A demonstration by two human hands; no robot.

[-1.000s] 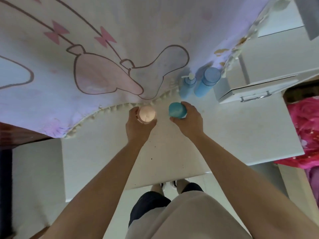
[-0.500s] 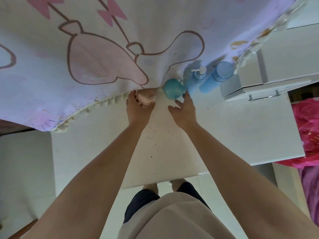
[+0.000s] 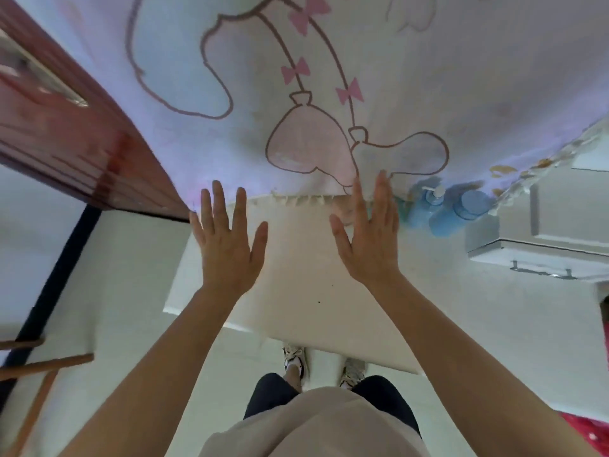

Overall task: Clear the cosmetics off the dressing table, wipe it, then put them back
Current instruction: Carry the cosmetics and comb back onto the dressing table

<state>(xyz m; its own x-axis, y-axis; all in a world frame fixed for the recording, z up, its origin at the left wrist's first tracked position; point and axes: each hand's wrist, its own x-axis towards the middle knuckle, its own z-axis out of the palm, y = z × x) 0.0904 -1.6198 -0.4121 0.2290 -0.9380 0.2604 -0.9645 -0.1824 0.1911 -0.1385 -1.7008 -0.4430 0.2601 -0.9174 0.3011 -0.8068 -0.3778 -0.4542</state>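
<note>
Both my hands hover flat above the white dressing table, fingers spread and holding nothing. My left hand is over the table's left part, my right hand over the middle. A blue pump bottle and a blue capped bottle stand at the back right, against the cloth's edge. A sliver of the teal jar shows just right of my right hand's fingers. The pink jar is hidden behind that hand.
A pale cartoon-print cloth with a tasselled hem hangs over the back of the table. A white drawer unit with a metal handle stands at the right. A red-brown wooden door is at the left. My feet show below the table's front edge.
Both hands have let go of the pink and teal jars at the back and pulled away, now spread flat. The view has swung left, bringing the wooden door into sight.
</note>
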